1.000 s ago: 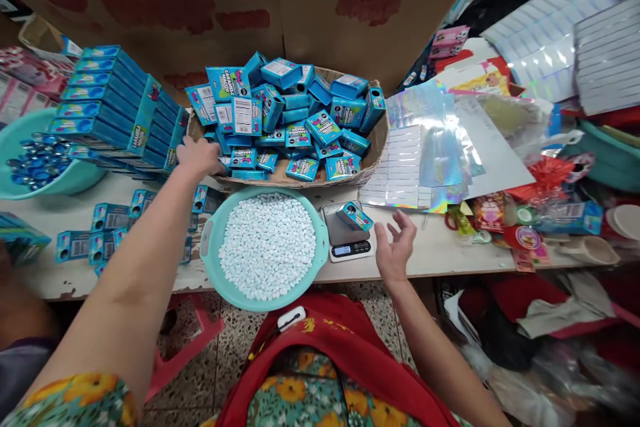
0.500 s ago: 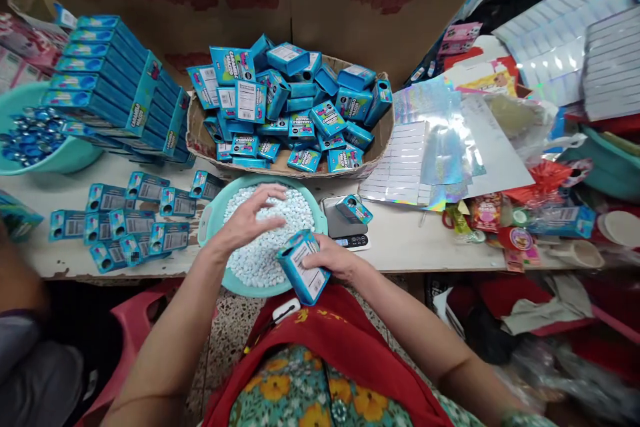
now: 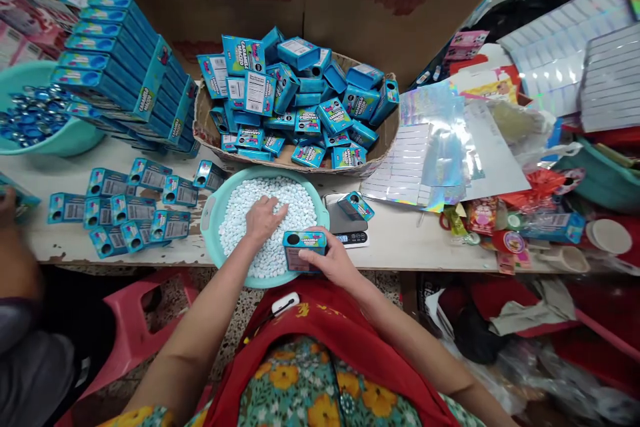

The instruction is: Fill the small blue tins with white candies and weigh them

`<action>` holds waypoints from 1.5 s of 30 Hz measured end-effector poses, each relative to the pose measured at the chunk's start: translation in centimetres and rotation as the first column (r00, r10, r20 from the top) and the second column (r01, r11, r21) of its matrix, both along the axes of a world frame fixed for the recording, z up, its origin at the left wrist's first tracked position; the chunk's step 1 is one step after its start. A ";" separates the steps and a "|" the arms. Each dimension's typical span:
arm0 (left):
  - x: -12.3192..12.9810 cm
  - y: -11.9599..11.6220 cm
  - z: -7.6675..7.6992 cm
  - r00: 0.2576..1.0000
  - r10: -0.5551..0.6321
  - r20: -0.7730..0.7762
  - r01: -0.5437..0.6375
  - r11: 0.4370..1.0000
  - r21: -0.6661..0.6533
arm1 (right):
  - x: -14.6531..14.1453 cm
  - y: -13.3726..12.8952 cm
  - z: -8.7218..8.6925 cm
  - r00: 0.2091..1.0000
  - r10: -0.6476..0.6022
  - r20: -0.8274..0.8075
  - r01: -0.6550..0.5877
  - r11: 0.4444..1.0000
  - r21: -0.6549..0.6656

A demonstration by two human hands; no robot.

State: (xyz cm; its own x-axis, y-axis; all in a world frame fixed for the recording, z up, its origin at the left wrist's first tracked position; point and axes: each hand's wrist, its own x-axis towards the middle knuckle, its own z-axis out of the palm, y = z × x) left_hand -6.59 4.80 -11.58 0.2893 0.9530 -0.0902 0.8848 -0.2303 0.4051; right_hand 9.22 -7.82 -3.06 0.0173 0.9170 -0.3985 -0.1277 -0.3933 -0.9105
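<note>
My left hand (image 3: 264, 220) is down among small white candies (image 3: 245, 203), its fingers curled into them and the fingertips partly buried. The candies fill a turquoise plastic bowl (image 3: 209, 233) at the table's front edge. In my right hand (image 3: 335, 259) is a blue candy box (image 3: 304, 250), gripped over the bowl's right side with its holed end facing up. A small kitchen scale (image 3: 345, 223) stands right of the bowl, with another blue candy box (image 3: 356, 205) on it.
Behind the bowl, a cardboard tray (image 3: 295, 170) holds many blue boxes. Several boxes (image 3: 127, 207) lie at left, below a tall stack (image 3: 125, 73) and a bowl of blue-wrapped candies (image 3: 75, 140). Shiny sheets (image 3: 425, 147) lie right. Someone's arm (image 3: 17, 260) is at far left.
My left hand has gone from open above the bowl down into the candies. My right hand has raised the blue box and turned its holed end upward.
</note>
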 end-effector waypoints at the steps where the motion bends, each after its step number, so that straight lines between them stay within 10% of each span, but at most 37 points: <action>1: -0.2 -0.2 -0.1 0.997 0.068 0.047 -0.068 0.998 -0.009 | 0.3 0.2 -0.1 0.999 -0.012 0.031 0.012 1.000 0.012; 5: -0.8 -0.3 0.3 0.812 0.424 0.402 -0.335 0.902 -0.273 | 1.2 1.2 -0.2 0.980 -0.063 0.191 0.049 0.996 0.076; 10: -1.1 -0.5 5.0 0.119 0.773 0.623 -0.170 0.634 -0.754 | 0.4 3.0 0.6 0.889 -0.022 0.458 -0.079 0.976 0.201; 15: -0.5 -1.3 10.2 -0.162 0.702 0.694 0.038 0.707 -0.706 | -1.9 4.6 1.6 0.751 0.062 0.658 -0.299 0.920 0.254; 20: 0.1 -1.5 10.7 -0.158 0.538 0.828 -0.148 0.816 -0.559 | -3.3 5.6 1.3 0.674 0.117 0.729 -0.403 0.886 0.230; 37: 0.7 0.0 10.8 -0.157 0.590 0.792 -0.248 0.753 -0.610 | -3.3 6.9 1.2 0.714 0.111 0.691 -0.386 0.886 0.256; 45: 0.6 -0.3 10.9 -0.141 0.499 0.855 -0.274 0.810 -0.518 | -3.6 7.2 1.0 0.754 0.045 0.655 -0.312 0.903 0.296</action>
State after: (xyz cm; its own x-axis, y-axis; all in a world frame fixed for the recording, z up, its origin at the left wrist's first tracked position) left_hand -5.96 4.48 -0.71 -0.2158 0.9444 -0.2481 -0.4474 0.1303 0.8848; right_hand 5.65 -0.60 -2.05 -0.0425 0.9991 0.0061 0.5523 0.0286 -0.8331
